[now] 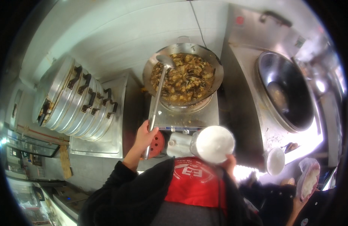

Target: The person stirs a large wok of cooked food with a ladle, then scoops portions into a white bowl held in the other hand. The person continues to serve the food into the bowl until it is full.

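My left hand (144, 136) is closed around the long metal handle of a ladle (158, 88). The ladle's head lies over the upper left part of a large wok (148, 64), touching or just above the food. Browned chunks in sauce, a stew or stir-fry (189, 77), fill the wok. In front of the stove, my right hand (229, 164) grips the lower right rim of a round white bowl (214, 144). The bowl looks white all over inside; whether anything is in it I cannot tell. Only part of my right hand's fingers shows.
A metal stove (189, 119) carries the wok. Stacked steamer pots (74, 105) stand left on a steel counter. At right sits a large dark wok (294, 94). A white bowl (275, 161) is nearby. Another person's hand (297, 205) holds a plastic-covered bowl (309, 180) of white food.
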Available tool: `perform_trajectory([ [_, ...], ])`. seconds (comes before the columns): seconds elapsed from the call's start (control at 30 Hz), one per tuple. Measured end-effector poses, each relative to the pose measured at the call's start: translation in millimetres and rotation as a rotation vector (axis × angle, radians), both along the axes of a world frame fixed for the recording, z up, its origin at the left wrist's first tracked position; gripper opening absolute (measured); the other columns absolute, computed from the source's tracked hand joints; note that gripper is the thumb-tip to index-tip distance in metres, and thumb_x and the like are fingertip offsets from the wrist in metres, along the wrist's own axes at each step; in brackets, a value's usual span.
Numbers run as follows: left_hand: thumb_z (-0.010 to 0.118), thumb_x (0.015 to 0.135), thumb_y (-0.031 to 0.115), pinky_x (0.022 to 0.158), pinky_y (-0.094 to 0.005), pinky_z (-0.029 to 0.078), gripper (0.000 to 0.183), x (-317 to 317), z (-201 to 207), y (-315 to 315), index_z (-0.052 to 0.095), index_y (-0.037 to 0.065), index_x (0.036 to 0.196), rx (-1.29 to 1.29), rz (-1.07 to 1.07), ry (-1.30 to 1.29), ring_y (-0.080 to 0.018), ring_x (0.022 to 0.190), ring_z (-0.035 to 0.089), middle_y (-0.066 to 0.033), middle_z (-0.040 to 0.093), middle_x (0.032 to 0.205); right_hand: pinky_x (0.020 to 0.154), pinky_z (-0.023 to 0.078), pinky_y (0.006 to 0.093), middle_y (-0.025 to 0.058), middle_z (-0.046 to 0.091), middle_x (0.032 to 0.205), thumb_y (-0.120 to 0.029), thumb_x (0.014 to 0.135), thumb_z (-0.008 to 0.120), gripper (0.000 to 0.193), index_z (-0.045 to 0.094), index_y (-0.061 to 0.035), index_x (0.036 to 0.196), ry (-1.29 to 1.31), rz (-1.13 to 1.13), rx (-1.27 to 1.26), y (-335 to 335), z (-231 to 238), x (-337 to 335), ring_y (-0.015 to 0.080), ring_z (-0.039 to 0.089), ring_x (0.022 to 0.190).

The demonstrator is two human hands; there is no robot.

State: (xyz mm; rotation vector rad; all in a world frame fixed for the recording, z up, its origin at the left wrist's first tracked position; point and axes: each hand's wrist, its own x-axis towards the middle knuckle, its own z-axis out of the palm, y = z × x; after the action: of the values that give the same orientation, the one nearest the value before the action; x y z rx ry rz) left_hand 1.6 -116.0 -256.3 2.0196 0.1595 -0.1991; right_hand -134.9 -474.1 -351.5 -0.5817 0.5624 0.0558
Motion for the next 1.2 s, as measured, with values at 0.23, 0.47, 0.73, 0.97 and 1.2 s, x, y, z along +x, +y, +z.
perform_trajectory([
  [0.23, 0.063, 0.079, 0.01, 0.086, -0.041, 0.051, 0.054, 14.5, 3.2, 1.6, 0.054, 0.005, 0.132, 0.395, -0.03, -0.246, -0.0373, 0.1, 0.065, -0.0209, 0.067, 0.106, 0.104, 0.042, 0.0485, 0.0186, 0.052, 0.135, -0.022, 0.083, 0.057, 0.065, 0.04, -0.0017, 0.142, -0.023, 0.002, 0.049, 2.1, 3.0, -1.8, 0.0357, 0.051, 0.124],
  [0.47, 0.064, 0.076, 0.009, 0.09, -0.0461, 0.049, 0.071, 27.5, -1.3, -5.4, 0.043, 0.013, 0.144, 0.697, -0.23, -0.199, -0.0388, 0.106, 0.06, -0.0203, 0.061, 0.113, 0.104, 0.043, 0.0487, 0.0165, 0.051, 0.137, -0.023, 0.085, 0.056, 0.063, 0.039, -0.0038, 0.143, 0.008, -0.01, -0.018, 1.2, 0.3, -2.5, 0.0345, 0.051, 0.125],
  [0.73, 0.064, 0.074, 0.01, 0.091, -0.0478, 0.048, 0.076, 23.0, -13.5, -10.2, 0.04, 0.013, 0.146, 0.603, -0.255, -0.227, -0.0417, 0.106, 0.059, -0.0226, 0.061, 0.112, 0.102, 0.045, 0.0512, 0.0144, 0.051, 0.138, -0.023, 0.084, 0.055, 0.063, 0.039, -0.0082, 0.144, 0.087, -0.006, -0.05, 4.0, 6.2, -5.8, 0.0338, 0.051, 0.126],
  [0.97, 0.067, 0.072, -0.001, 0.075, -0.0265, 0.053, 0.071, 28.6, -24.8, -3.8, 0.047, -0.002, 0.14, -0.017, -0.232, -0.176, -0.0151, 0.088, 0.065, -0.0117, 0.068, 0.106, 0.103, 0.046, 0.0445, 0.0131, 0.057, 0.131, -0.018, 0.082, 0.056, 0.063, 0.042, -0.0061, 0.142, 0.009, -0.086, -0.053, 11.7, 16.8, -6.2, 0.0307, 0.056, 0.12],
  [1.2, 0.056, 0.075, -0.01, 0.053, -0.0208, 0.046, 0.074, 18.6, 4.3, -0.6, 0.04, 0.004, 0.146, -0.442, -0.161, 0.058, -0.01, 0.061, 0.053, -0.0064, 0.057, 0.092, 0.08, 0.054, 0.0333, 0.0092, 0.063, 0.121, -0.017, 0.078, 0.053, 0.066, 0.046, -0.0169, 0.143, -0.001, -0.101, -0.041, 7.6, 4.6, -5.3, 0.0221, 0.063, 0.1],
])
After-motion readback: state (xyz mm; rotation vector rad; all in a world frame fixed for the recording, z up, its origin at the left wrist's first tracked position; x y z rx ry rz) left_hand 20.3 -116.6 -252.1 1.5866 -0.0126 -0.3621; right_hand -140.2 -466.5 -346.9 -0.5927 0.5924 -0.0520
